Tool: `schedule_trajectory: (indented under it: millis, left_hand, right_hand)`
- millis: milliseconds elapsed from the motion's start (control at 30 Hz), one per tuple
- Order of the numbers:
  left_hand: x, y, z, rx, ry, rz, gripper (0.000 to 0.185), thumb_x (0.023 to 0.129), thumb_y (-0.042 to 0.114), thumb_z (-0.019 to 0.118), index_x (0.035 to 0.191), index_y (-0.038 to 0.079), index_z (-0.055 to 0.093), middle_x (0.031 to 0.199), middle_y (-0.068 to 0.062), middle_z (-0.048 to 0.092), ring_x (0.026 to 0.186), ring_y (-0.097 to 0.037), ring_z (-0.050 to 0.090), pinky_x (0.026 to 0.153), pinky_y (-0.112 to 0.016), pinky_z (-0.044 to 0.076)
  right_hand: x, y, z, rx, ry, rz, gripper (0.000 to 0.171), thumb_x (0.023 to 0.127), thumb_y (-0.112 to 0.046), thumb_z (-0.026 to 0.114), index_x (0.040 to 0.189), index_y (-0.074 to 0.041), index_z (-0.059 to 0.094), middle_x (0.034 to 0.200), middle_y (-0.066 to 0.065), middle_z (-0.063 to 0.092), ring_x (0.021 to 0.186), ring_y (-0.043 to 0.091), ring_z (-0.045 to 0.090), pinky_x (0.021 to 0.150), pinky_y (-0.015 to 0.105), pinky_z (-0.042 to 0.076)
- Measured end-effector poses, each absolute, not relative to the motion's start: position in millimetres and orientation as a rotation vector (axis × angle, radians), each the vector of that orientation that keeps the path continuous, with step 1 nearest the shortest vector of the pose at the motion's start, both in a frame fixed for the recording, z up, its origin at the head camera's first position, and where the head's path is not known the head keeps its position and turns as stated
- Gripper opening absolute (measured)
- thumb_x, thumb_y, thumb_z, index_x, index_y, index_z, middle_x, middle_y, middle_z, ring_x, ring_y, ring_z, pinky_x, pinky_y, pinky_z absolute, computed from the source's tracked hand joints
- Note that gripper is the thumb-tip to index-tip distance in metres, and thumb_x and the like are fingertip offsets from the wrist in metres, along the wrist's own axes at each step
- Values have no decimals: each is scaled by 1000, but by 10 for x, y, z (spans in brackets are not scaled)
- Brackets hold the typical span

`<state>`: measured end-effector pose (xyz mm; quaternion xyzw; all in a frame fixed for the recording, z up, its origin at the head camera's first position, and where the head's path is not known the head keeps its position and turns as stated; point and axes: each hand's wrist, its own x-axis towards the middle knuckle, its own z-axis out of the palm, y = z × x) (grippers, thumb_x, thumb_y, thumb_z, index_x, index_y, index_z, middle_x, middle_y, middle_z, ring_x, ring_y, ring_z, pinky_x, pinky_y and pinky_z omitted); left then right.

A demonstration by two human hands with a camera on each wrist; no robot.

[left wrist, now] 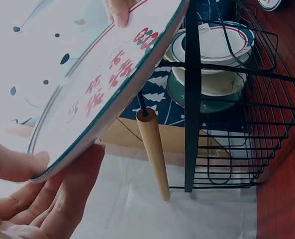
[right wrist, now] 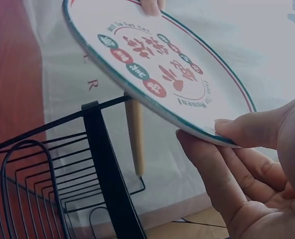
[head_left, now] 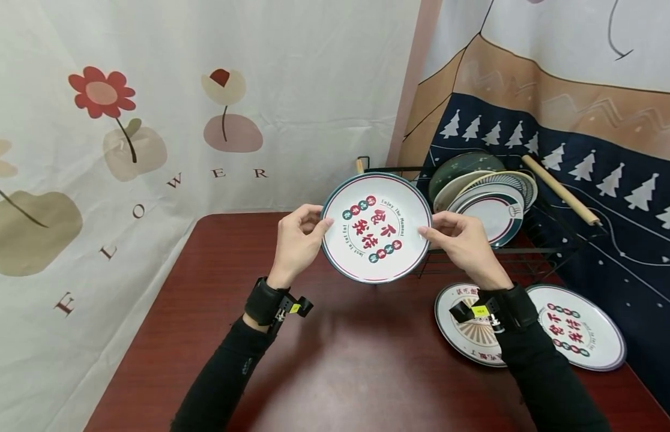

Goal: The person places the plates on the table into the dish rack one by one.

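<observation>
A round white plate (head_left: 376,255) with a dark green rim and red characters is held up, its printed face toward the head camera. My left hand (head_left: 301,240) pinches its left edge, thumb on the face and fingers behind. On the opposite edge my right hand (head_left: 464,243) grips it the same way. Both wrist views show the plate (left wrist: 82,94) tilted in the air beside a black wire rack (right wrist: 105,169). Several plates and bowls (head_left: 491,210) stand leaning together in the right part of that rack.
Two more printed plates lie on the reddish-brown table (head_left: 335,372): one (head_left: 454,318) partly under my right wrist, the other (head_left: 583,327) near the right edge. The rack has wooden handles (head_left: 562,191). Printed cloths (head_left: 313,90) hang behind the table and to its right.
</observation>
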<state>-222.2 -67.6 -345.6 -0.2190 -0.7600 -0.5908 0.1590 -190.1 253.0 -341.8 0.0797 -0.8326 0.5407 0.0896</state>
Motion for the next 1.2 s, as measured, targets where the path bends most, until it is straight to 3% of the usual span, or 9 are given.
schedule_trajectory:
  millis: [267,400,567,833,967,1200]
  left_hand:
    - [-2299,-660,-3509,-710,-2193,-1749,25,99,17,69,122,6,68,102,-15,73,80,-22,72,65,-24,50]
    - [-2307,-657,-3505,-734,-2223,-1783,29,99,24,70,125,10,67,105,-13,74,81,-23,71,66,-27,55]
    - [-2316,-654,-3516,-788,-2220,-1842,32,98,24,72,125,9,67,110,-13,71,86,-29,72,74,-33,62]
    - [-2343,-560,-3610,-855,-2201,-1745,31,97,25,71,125,12,68,120,-6,69,109,-20,68,93,-36,58]
    - [-2373,-472,-3693,-935,-2171,-1654,34,94,23,76,125,10,68,121,-8,69,115,-25,67,99,-41,56]
    - [-2426,-303,-3813,-1121,-2062,-1438,32,90,16,80,119,4,71,115,-9,70,116,-22,65,104,-38,52]
  right_hand:
    - [-1894,2582,-3340,178,-2427,1600,33,95,-29,76,113,-2,72,90,-10,75,79,11,73,72,27,61]
    - [-1896,2640,-3287,173,-2412,1580,32,95,-28,75,114,-3,72,88,-11,75,78,11,72,71,24,59]
    - [-1922,2753,-3191,191,-2354,1514,28,94,-23,76,110,0,73,84,-8,74,73,10,69,67,22,57]
    - [-1953,3004,-2991,168,-2275,1417,27,92,-16,77,111,4,73,83,-8,74,72,6,69,65,18,57]
    - [-1965,3145,-2895,150,-2217,1430,26,91,-12,78,111,5,73,84,-11,75,73,5,70,65,16,56]
    - [-1961,3387,-2759,113,-2158,1428,22,88,-7,80,106,4,75,81,-12,76,68,2,69,63,13,54]
